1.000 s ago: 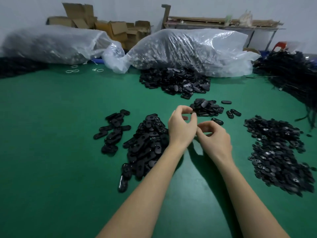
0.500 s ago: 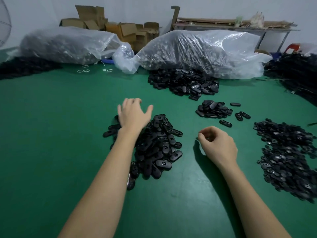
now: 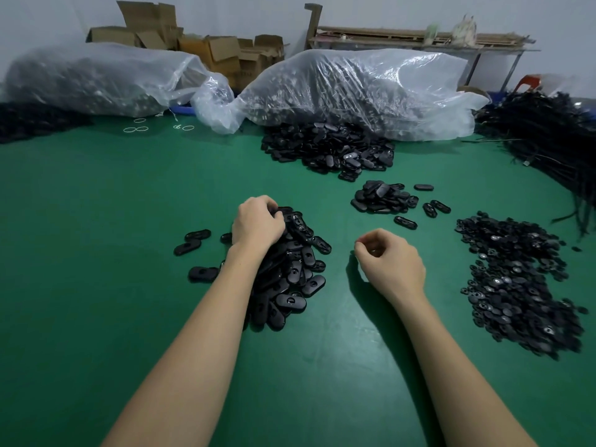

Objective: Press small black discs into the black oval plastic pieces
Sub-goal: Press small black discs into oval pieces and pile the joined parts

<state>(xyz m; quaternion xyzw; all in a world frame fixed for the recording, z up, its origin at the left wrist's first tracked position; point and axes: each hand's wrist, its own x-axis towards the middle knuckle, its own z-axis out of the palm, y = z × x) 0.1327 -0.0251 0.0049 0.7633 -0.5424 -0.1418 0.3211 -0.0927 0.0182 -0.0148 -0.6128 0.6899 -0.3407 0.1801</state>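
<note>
A heap of black oval pieces [image 3: 292,272] lies on the green table [image 3: 96,253] just in front of me. My left hand [image 3: 258,222] rests on top of the heap, its fingers curled down round some of the ovals. To the right, my right hand [image 3: 392,264] hovers low over bare table, fingers curled with the thumb touching the forefinger. Nothing shows between them. A wide spread of small black discs [image 3: 516,279] lies further right, apart from that hand.
A small heap of ovals [image 3: 382,198] and a bigger one [image 3: 329,150] lie further back. Loose ovals [image 3: 193,241] sit left of the near heap. Two clear plastic bags [image 3: 354,91] of parts and cardboard boxes [image 3: 222,53] line the back. Black cables [image 3: 548,140] pile up at right.
My hands were together at the centre, then parted. My left hand went to the oval heap, open over its left side, and now curls its fingers into the top. The right hand barely moved.
</note>
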